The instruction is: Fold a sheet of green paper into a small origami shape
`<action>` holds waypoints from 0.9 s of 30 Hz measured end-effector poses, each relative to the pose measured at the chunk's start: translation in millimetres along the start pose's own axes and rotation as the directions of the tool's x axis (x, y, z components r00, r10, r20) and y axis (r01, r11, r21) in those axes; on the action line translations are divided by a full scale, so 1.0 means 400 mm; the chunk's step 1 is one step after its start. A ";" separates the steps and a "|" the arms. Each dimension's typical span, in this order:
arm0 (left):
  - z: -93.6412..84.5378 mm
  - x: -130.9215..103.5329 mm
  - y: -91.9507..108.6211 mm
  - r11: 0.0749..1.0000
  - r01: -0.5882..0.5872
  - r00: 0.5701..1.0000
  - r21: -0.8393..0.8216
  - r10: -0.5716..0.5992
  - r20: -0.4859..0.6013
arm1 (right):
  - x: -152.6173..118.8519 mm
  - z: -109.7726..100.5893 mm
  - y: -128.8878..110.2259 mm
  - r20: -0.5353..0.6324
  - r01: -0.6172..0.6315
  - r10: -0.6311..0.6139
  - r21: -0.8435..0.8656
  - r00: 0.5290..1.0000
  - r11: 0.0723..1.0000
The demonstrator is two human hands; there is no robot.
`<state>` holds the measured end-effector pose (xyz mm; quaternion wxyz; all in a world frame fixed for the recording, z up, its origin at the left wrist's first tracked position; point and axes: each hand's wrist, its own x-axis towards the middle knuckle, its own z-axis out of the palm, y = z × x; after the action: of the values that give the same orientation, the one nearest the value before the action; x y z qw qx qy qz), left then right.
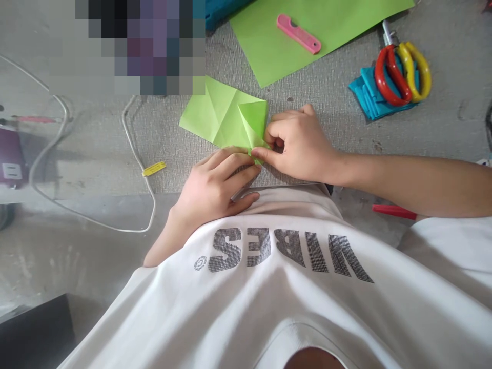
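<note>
A light green creased paper [225, 113] lies on the grey textured table, with a corner at its right end folded over. My right hand [294, 141] pinches the lower right edge of this paper between thumb and curled fingers. From the lower left, my left hand [225, 182] lies with its fingers apart, their tips touching the paper's bottom corner beside my right thumb. The left thumb rests near the table's front edge, off the paper.
Behind lie a larger green sheet [261, 46] with a pink cutter [299, 35], and red-and-yellow-handled scissors [392, 74] on folded blue material [367, 95]. A white cable [132, 138] with a yellow tag [154, 168] loops at left. The table's front edge [161, 193] is near my shirt.
</note>
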<state>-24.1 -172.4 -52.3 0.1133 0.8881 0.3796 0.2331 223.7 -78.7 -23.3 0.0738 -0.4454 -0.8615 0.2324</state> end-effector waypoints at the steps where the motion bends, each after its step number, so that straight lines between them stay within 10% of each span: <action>1: 0.001 0.000 0.002 1.000 -0.008 1.000 0.007 0.008 -0.013 | 0.000 0.001 0.002 -0.008 0.004 -0.004 0.001 1.000 1.000; 17: 0.002 -0.001 0.004 1.000 0.009 1.000 -0.011 -0.009 0.012 | 0.001 -0.019 0.025 -0.041 0.021 -0.020 0.025 0.999 0.999; 27: 0.000 -0.002 0.003 1.000 0.005 1.000 0.021 -0.006 0.016 | 0.025 -0.072 0.122 0.217 0.409 -0.386 -0.076 0.897 0.909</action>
<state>-23.8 -173.6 -52.2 0.1076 0.8901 0.3836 0.2214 263.3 -37.0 -21.5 0.0072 -0.2382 -0.9497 0.2034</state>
